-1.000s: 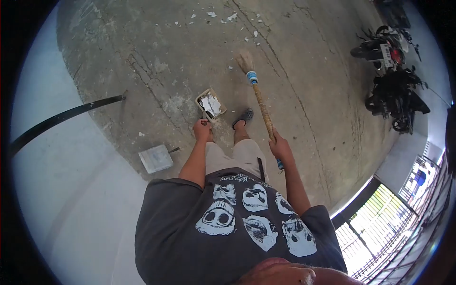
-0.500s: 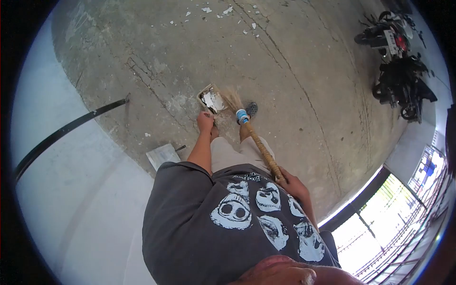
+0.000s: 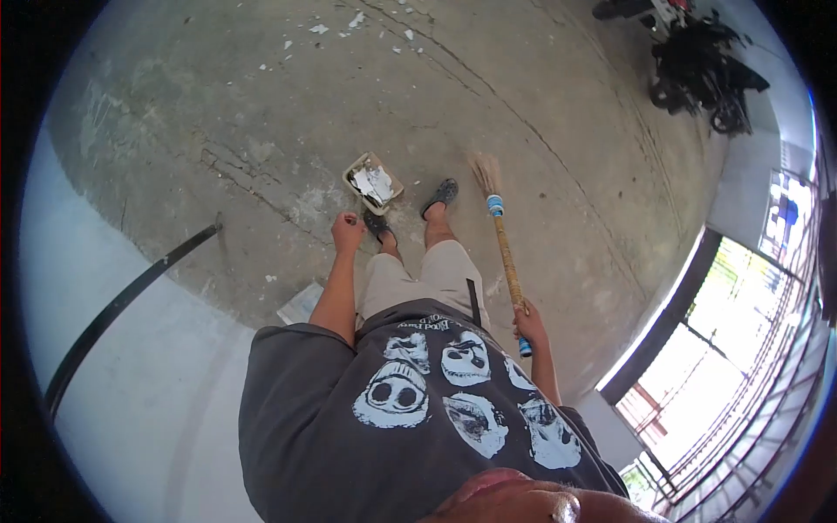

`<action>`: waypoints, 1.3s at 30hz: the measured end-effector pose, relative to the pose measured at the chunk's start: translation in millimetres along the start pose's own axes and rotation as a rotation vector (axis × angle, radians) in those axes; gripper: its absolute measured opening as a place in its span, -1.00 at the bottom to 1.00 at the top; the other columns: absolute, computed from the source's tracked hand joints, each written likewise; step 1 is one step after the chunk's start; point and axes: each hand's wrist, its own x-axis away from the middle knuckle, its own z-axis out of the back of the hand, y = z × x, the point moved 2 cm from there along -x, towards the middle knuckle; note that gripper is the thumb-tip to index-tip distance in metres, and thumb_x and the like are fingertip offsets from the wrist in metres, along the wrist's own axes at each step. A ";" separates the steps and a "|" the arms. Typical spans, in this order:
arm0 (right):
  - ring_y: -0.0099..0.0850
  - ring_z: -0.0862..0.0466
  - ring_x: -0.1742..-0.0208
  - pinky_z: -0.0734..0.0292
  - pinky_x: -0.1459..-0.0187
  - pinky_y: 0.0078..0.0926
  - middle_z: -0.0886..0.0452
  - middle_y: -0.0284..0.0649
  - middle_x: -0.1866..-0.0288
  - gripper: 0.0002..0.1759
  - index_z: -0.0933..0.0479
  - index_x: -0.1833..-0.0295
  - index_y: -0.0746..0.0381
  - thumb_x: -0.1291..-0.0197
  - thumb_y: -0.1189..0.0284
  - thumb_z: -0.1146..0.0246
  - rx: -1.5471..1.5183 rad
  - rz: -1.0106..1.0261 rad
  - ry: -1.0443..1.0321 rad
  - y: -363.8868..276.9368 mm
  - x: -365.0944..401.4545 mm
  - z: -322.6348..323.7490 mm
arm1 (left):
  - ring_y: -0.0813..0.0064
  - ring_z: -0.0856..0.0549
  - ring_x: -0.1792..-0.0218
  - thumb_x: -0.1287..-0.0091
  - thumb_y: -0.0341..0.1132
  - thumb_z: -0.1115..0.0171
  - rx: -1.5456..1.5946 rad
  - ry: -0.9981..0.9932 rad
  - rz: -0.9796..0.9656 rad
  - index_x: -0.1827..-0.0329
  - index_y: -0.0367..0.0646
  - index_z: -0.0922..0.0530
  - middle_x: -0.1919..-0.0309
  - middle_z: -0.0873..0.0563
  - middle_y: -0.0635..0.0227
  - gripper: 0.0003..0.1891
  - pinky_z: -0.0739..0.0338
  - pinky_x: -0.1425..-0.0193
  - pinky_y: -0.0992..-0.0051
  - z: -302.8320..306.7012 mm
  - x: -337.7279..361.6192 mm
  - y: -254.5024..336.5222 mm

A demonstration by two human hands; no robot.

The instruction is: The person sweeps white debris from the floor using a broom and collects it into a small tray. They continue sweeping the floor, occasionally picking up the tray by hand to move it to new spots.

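Note:
My right hand [image 3: 529,322] is wrapped round the upper handle of a stick broom [image 3: 509,261], held out at my right side with its bristles pointing forward and away. My left hand [image 3: 347,234] is closed in front of my left leg, with a small dark bit showing in the fist. Just beyond it is a beige, box-like dustpan [image 3: 398,190] that moves along with this hand; the grip itself is hidden. White flakes and scraps [image 3: 373,183] lie in the dustpan.
White chips [image 3: 320,29] lie scattered on the cracked concrete floor [image 3: 288,105]. A black bar [image 3: 131,305] runs along the white surface at left. A flat grey-white piece [image 3: 301,305] lies near my left side. A motorcycle [image 3: 706,78] and a barred opening [image 3: 715,349] are at right.
The broom has swung outward to the right, away from the dustpan and my foot. My left hand and the dustpan have moved forward over the floor, and the camera view has shifted.

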 end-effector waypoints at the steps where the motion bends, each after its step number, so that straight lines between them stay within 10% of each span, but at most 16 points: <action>1: -0.49 -0.45 0.72 -0.43 0.72 -0.48 -0.44 -0.22 0.50 -0.49 -0.21 -0.33 0.13 -0.33 0.22 -0.07 -0.071 -0.003 0.022 11.7 -0.4 -3.0 | 0.42 -0.68 0.51 0.03 -0.47 -0.33 0.046 -0.019 0.029 0.25 -0.27 -0.51 0.41 -0.64 0.21 -0.73 -0.58 0.41 0.46 -1.7 -4.2 -3.9; 18: -0.45 -0.49 0.66 -0.48 0.61 -0.43 -0.48 -0.20 0.48 -0.56 -0.28 -0.20 0.20 -0.34 0.19 -0.05 -0.149 -0.100 -0.032 -10.7 46.5 -65.7 | 0.28 -0.69 0.23 -0.01 -0.44 -0.35 -0.412 -0.172 -0.289 0.16 -0.21 -0.51 0.29 -0.68 0.19 -0.69 -0.55 0.14 0.33 -9.7 -40.3 45.5; 20: -0.36 -0.59 0.43 -0.53 0.30 -0.39 -0.57 -0.15 0.35 -0.54 -0.32 -0.21 0.24 -0.32 0.19 -0.08 0.268 0.228 -0.148 -16.4 52.8 -78.1 | 0.26 -0.69 0.23 -0.02 -0.42 -0.36 -0.454 -0.205 -0.316 0.15 -0.20 -0.51 0.28 -0.68 0.19 -0.68 -0.55 0.13 0.33 -24.2 -35.1 48.7; 24: -0.02 -0.50 -0.19 -0.36 -0.18 -0.19 -0.51 0.18 -0.11 -0.44 -0.28 -0.31 0.24 -0.29 0.16 -0.05 0.061 0.225 -0.422 -20.4 74.9 -84.4 | 0.22 -0.68 0.21 -0.02 -0.38 -0.39 -0.475 -0.121 -0.249 0.15 -0.21 -0.51 0.27 -0.67 0.19 -0.67 -0.55 0.10 0.30 -46.4 -33.1 59.5; 27: -0.05 -0.48 -0.22 -0.33 -0.22 -0.23 -0.50 0.16 -0.13 -0.41 -0.25 -0.35 0.21 -0.28 0.15 -0.07 0.154 0.231 -0.326 -10.2 79.1 -75.5 | 0.20 -0.68 0.21 -0.02 -0.39 -0.39 -0.475 -0.068 -0.249 0.14 -0.20 -0.50 0.27 -0.67 0.18 -0.66 -0.55 0.10 0.29 -48.5 -41.1 59.6; 31: -0.12 -0.61 -0.02 -0.48 -0.06 -0.24 -0.58 0.10 0.02 -0.40 -0.22 -0.37 0.18 -0.28 0.16 -0.08 0.288 0.219 -0.206 -25.8 103.6 -23.4 | 0.18 -0.68 0.20 -0.03 -0.40 -0.37 -0.500 -0.018 -0.284 0.10 -0.21 -0.49 0.28 -0.68 0.15 -0.64 -0.55 0.10 0.30 -28.0 -54.4 52.1; 33: -0.40 -0.58 0.59 -0.55 0.49 -0.42 -0.53 -0.16 0.43 -0.44 -0.21 -0.37 0.13 -0.30 0.26 -0.12 0.122 0.051 -0.194 -29.0 109.0 5.7 | 0.18 -0.68 0.21 -0.03 -0.42 -0.36 -0.444 -0.008 -0.267 0.10 -0.21 -0.49 0.28 -0.68 0.15 -0.64 -0.55 0.10 0.29 -10.6 -64.7 35.5; 39: -0.35 -0.57 0.67 -0.47 0.63 -0.31 -0.54 -0.02 0.43 -0.47 -0.24 -0.31 0.22 -0.28 0.25 -0.06 0.154 0.099 -0.140 -65.9 72.7 52.4 | 0.21 -0.71 0.25 -0.06 -0.46 -0.30 -0.334 0.116 -0.183 0.09 -0.24 -0.46 0.30 -0.69 0.13 -0.67 -0.56 0.14 0.30 45.2 -35.0 24.8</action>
